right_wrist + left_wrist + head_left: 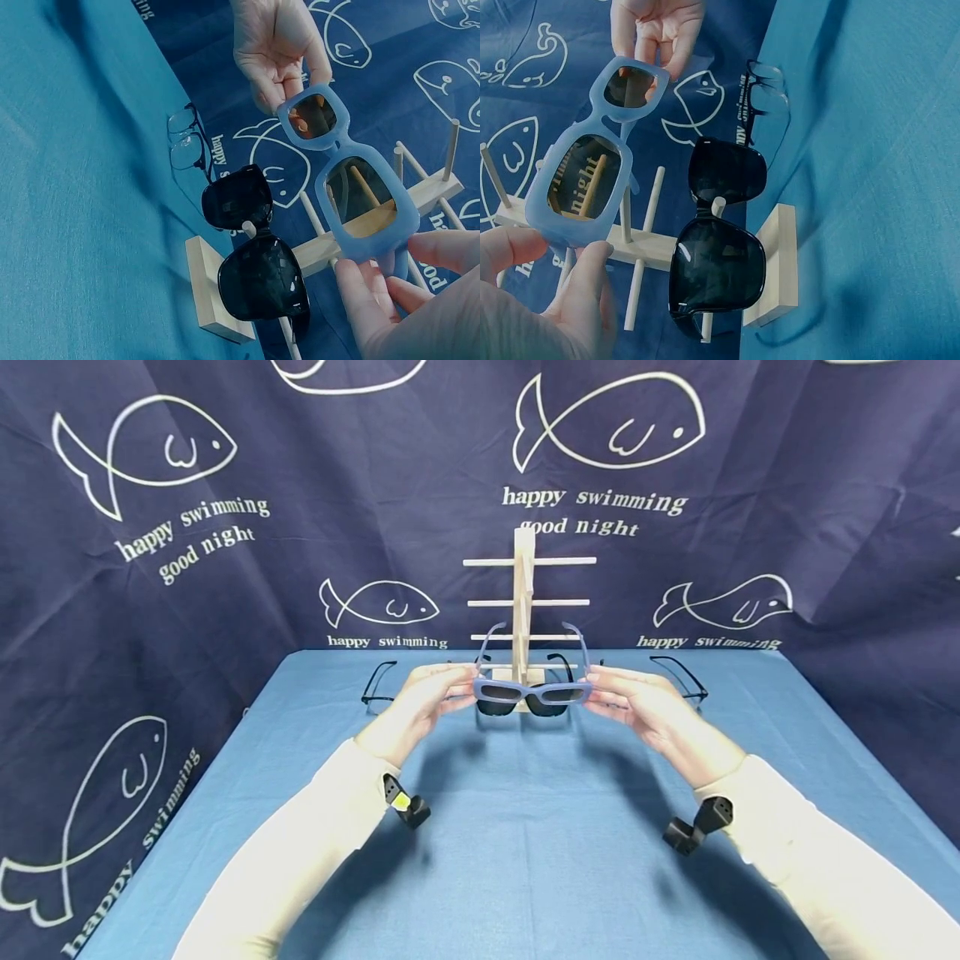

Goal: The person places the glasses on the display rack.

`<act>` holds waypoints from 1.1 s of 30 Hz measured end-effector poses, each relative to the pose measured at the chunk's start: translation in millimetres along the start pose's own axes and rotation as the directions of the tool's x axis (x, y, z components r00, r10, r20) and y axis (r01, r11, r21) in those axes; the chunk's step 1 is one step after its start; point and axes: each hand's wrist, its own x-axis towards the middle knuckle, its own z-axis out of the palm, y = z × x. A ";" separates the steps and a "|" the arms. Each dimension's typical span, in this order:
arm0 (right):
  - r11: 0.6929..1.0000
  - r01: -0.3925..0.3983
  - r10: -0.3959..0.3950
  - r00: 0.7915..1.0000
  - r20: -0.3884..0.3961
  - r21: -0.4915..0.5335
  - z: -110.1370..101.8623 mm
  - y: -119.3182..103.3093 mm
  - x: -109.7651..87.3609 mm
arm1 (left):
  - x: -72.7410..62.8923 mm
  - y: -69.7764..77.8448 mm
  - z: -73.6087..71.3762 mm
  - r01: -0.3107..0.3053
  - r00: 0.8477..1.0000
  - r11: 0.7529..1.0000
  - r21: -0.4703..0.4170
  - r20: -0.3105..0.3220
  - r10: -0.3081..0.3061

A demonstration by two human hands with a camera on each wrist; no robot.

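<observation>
A pair of light blue sunglasses [534, 693] with dark lenses is held up level between both hands, temples pointing away toward a wooden display rack [522, 577]. My left hand [420, 697] pinches the left end of the frame. At the right end, the thumb and fingers of my right hand [645, 702] do the same. Both wrist views show the blue frame clear of the rack's pegs. Black sunglasses [716, 262] sit on the rack's low peg, partly hidden in the head view behind the blue pair.
Thin dark-framed glasses [367, 698] lie left of the rack on the blue-covered table [487, 843]. Another thin dark pair [703, 695] lies to the right. Bare pegs stick out sideways higher on the rack. A navy fish-print cloth [420, 510] hangs close behind.
</observation>
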 end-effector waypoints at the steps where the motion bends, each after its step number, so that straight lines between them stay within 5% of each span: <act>1: 1.000 -0.007 0.007 1.000 -0.005 0.006 0.4 -0.3 0.1 | 0.5 0.1 0.2 -0.001 1.000 1.000 0.002 0.000 0.001; 33: 0.996 -0.006 0.009 0.999 -0.038 0.087 6.7 -6.0 20.1 | 21.5 6.0 3.3 0.005 0.994 1.000 -0.017 -0.111 -0.007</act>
